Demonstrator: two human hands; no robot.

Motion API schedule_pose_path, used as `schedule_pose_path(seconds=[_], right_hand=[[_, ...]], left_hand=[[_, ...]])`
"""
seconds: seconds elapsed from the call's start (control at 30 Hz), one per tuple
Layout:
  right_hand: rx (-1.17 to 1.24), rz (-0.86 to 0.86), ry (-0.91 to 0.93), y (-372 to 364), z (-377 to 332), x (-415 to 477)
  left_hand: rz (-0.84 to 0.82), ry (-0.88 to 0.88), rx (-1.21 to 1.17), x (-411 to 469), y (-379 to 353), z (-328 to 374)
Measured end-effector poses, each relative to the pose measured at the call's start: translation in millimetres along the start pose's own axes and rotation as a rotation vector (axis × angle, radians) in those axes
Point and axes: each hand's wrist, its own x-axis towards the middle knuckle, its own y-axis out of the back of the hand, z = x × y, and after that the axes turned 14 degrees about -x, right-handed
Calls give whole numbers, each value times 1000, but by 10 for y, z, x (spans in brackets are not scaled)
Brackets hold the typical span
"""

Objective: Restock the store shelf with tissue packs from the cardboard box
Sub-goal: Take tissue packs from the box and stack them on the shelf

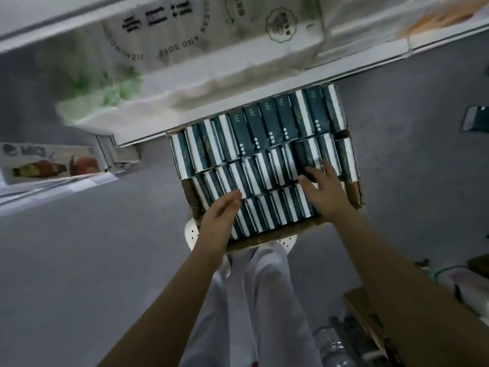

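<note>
Tissue packs [254,144] fill the cardboard box [356,193] under the shelf [370,59]. Both the left hand [222,207] and the right hand [320,189] lie open on them, fingers straight.

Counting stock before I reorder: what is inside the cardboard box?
Rows of dark green tissue packs fill the cardboard box. The left hand and right hand cover some; any lower layer is hidden.
</note>
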Motion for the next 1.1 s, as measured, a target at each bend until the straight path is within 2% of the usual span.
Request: schedule_pose_path(seconds=[0.2, 0.37, 0.5, 0.6, 0.67, 0.8, 1.0, 1.1], right_hand=[[-24, -46, -70, -90, 30, 272], [-216, -176, -69, -118, 48, 390], [-313, -69, 34, -135, 36, 313], [-123, 39, 95, -114, -25, 162], [61, 36, 109, -89, -75, 35], [401, -94, 68, -53, -210, -232], [626, -326, 48, -100, -252, -447], [690, -327, 26, -96, -239, -467]], left_hand=[[45, -3, -24, 262, 129, -51], [31, -15, -26, 354, 153, -46], [14, -11, -42, 337, 108, -38], [-18, -11, -41, 261, 49, -34], [-47, 0, -33, 213, 5, -33], [-60, 46, -49, 172, -77, -11], [-63, 92, -149, 181, -108, -26], [-55, 112, -184, 180, -88, -62]])
